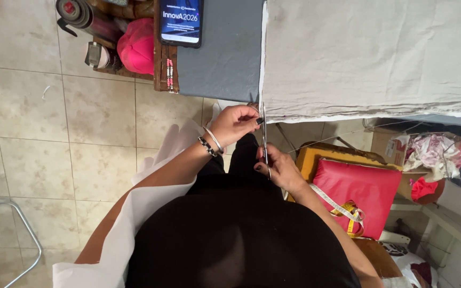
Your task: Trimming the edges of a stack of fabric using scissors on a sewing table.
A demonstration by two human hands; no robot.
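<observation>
Beige cloth (374, 53) lies folded on table, hanging edge at front. Right hand (278, 168) closed round scissors (265, 140), blades at cloth's left edge. Left hand (234, 124) pinches that edge. Cut looks barely begun; nearly whole length left.
</observation>
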